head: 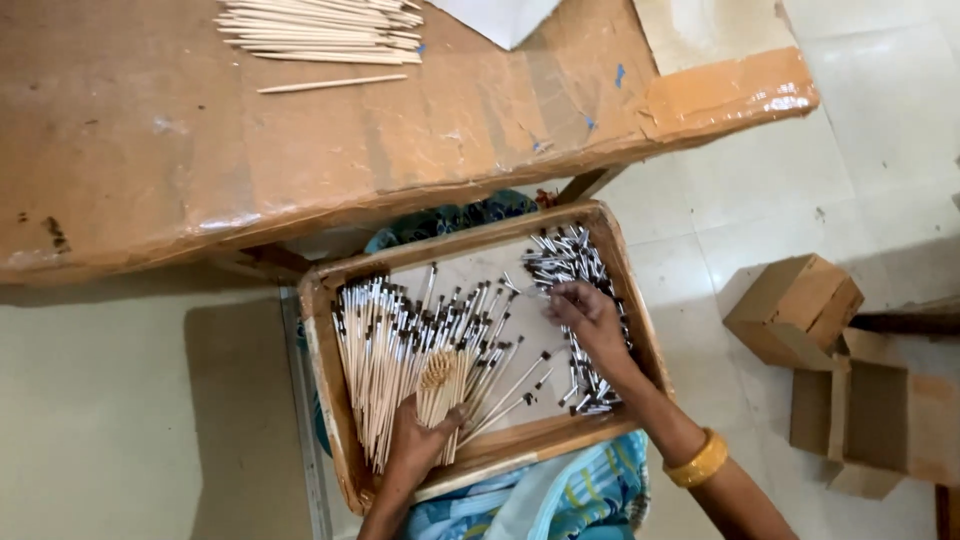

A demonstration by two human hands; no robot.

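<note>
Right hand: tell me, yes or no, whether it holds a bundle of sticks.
No. The right hand reaches into the small metal caps; the left hand grips the stick bundle.

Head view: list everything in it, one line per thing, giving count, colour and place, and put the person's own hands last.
wooden tray: one, brown, on the person's lap, centre.
capped sticks: many, pale with dark and silver tips, left part of the tray.
metal caps: many, silver and black, right side of the tray.
bare sticks: a pile and one loose, pale wood, on the table, top.
table: one, brown, cardboard-covered and taped, top.
cardboard boxes: a few, brown, on the floor, right.
bangle: one, yellow, on the right wrist.
left hand: grips a stick bundle upright in the tray.
right hand: over the metal caps, fingertips pinched together.
</note>
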